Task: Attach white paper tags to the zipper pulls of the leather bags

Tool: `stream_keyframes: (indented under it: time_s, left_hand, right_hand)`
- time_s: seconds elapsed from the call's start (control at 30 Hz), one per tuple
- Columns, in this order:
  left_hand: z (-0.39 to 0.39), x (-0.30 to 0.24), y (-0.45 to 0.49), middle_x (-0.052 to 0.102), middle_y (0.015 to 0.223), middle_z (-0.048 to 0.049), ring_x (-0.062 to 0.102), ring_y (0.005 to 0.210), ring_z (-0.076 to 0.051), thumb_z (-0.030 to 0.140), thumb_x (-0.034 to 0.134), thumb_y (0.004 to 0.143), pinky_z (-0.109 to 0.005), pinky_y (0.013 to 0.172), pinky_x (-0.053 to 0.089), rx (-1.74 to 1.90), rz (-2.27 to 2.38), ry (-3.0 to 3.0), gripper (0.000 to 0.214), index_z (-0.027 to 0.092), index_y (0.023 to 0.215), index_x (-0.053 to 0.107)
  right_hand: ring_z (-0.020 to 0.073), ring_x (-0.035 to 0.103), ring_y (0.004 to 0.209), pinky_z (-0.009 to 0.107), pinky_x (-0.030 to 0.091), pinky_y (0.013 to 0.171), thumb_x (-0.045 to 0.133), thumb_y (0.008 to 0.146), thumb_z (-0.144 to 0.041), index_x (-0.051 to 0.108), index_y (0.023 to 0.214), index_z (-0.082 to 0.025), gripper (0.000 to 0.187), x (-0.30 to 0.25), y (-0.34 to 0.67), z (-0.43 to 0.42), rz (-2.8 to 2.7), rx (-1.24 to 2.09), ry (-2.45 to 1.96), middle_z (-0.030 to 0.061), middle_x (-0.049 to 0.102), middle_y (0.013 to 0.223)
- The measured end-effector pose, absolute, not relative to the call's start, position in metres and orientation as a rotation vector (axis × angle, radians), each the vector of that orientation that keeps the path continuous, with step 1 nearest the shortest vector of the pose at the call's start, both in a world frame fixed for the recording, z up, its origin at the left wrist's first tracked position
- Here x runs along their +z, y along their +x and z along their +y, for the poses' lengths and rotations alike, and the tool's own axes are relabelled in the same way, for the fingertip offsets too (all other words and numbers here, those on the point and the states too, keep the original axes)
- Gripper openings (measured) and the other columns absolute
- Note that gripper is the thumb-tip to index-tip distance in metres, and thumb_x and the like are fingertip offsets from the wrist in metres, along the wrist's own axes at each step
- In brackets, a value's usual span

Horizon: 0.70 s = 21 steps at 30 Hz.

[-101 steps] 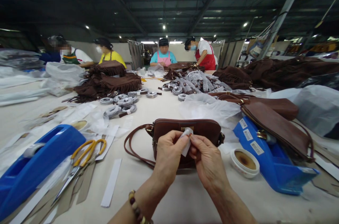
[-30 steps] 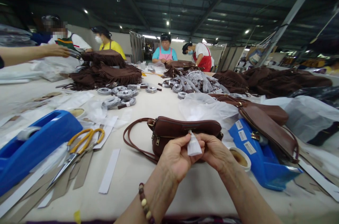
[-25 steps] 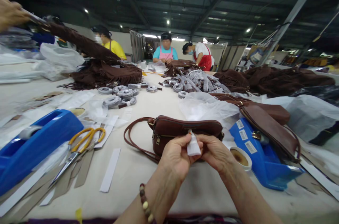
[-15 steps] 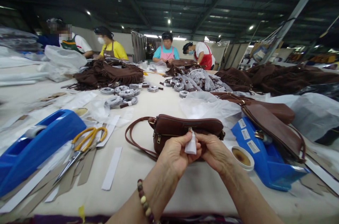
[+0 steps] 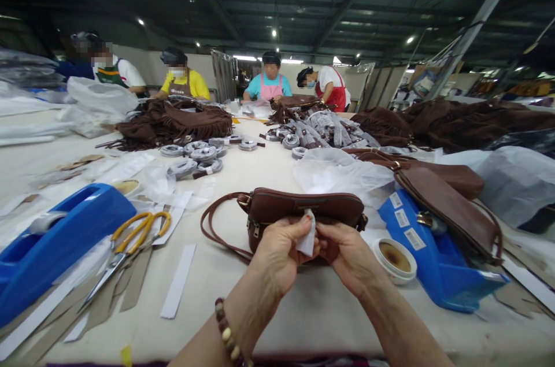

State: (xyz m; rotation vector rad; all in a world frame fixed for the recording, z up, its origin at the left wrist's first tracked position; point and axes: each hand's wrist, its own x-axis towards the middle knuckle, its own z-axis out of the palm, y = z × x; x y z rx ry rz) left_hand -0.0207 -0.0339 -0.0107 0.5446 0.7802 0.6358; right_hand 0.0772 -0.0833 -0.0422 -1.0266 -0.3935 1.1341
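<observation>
A brown leather handbag (image 5: 281, 203) stands on the table in front of me, its thin strap (image 5: 212, 219) looped out to the left. My left hand (image 5: 281, 248) is closed, thumb and fingers pinching a small strip of white paper (image 5: 307, 237) against the bag's front. Close beside it, my right hand (image 5: 344, 248) is closed too, its fingertips at the bag's front near the paper's right edge. What the right fingers grip, if anything, is hidden. A zip pull shows at the bag's left end.
Orange-handled scissors (image 5: 130, 240) and a blue tape dispenser (image 5: 73, 234) lie left; a white strip (image 5: 178, 280) is nearer. At right are a round tub (image 5: 395, 260), another blue dispenser (image 5: 425, 257) and more brown bags (image 5: 451, 205). Wrapped straps (image 5: 321, 130) and several co-workers are across the table.
The white paper between my fingers has tilted and looks flatter and narrower. My hands stay at the bag's front, and the whole view has shifted slightly.
</observation>
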Motion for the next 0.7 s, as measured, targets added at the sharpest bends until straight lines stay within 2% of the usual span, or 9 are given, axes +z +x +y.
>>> stream_keyframes:
  time_s: [0.13,0.2,0.27,0.37,0.5,0.6,0.7]
  left_hand:
    - [-0.043,-0.017,-0.019,0.064,0.060,-0.0027,0.060,0.051,-0.012,0.007,0.064,0.072,-0.021,0.050,0.050,0.749,0.751,0.616,0.006,0.011,0.067,0.061]
    - [-0.046,-0.022,-0.017,0.067,0.062,-0.0032,0.062,0.054,-0.013,0.012,0.068,0.068,-0.021,0.054,0.052,0.834,0.749,0.678,0.006,0.011,0.068,0.062]
    - [-0.047,-0.027,-0.015,0.067,0.061,-0.0024,0.062,0.054,-0.012,0.017,0.074,0.062,-0.020,0.055,0.053,0.949,0.775,0.742,0.013,0.011,0.067,0.063]
    - [-0.045,-0.032,-0.011,0.067,0.061,-0.0010,0.062,0.055,-0.012,0.022,0.078,0.055,-0.019,0.055,0.054,1.022,0.809,0.786,0.020,0.012,0.067,0.065]
    - [-0.043,-0.034,-0.011,0.068,0.063,-0.0001,0.062,0.057,-0.012,0.023,0.079,0.053,-0.017,0.054,0.053,1.012,0.827,0.827,0.021,0.014,0.068,0.066]
    - [-0.043,-0.033,-0.013,0.068,0.064,-0.0001,0.062,0.057,-0.011,0.025,0.079,0.054,-0.016,0.054,0.052,0.981,0.836,0.852,0.021,0.015,0.068,0.066]
    - [-0.043,-0.033,-0.015,0.068,0.064,-0.0008,0.062,0.057,-0.011,0.025,0.079,0.054,-0.016,0.055,0.051,0.984,0.843,0.872,0.021,0.015,0.068,0.066]
  right_hand:
    - [0.0070,0.040,0.049,0.020,0.031,0.046,0.075,0.059,-0.028,0.069,0.071,-0.016,0.018,-0.055,0.082,-0.124,-0.429,0.856,-1.198,-0.0027,0.056,0.055]
    - [0.0102,0.046,0.055,0.022,0.036,0.051,0.071,0.066,-0.031,0.069,0.078,-0.019,0.017,-0.061,0.093,-0.153,-0.462,0.510,-1.385,-0.0016,0.059,0.061]
    - [0.0152,0.053,0.069,0.026,0.041,0.064,0.064,0.072,-0.034,0.067,0.085,-0.021,0.018,-0.062,0.112,-0.182,-0.494,0.055,-1.590,0.0017,0.063,0.077]
    - [0.0209,0.055,0.085,0.033,0.042,0.078,0.050,0.080,-0.038,0.063,0.090,-0.020,0.024,-0.058,0.152,-0.217,-0.592,-0.443,-1.930,0.0072,0.063,0.093]
    - [0.0254,0.057,0.085,0.038,0.041,0.081,0.043,0.078,-0.039,0.066,0.079,-0.019,0.030,-0.054,0.209,-0.235,-0.763,-0.441,-2.211,0.0098,0.066,0.084]
    - [0.0245,0.060,0.080,0.036,0.044,0.076,0.043,0.077,-0.038,0.067,0.070,-0.020,0.031,-0.052,0.238,-0.231,-0.817,-0.365,-2.298,0.0076,0.068,0.077]
    - [0.0226,0.062,0.078,0.033,0.045,0.071,0.041,0.079,-0.034,0.068,0.070,-0.021,0.031,-0.045,0.253,-0.225,-0.822,-0.343,-2.398,0.0061,0.069,0.079]
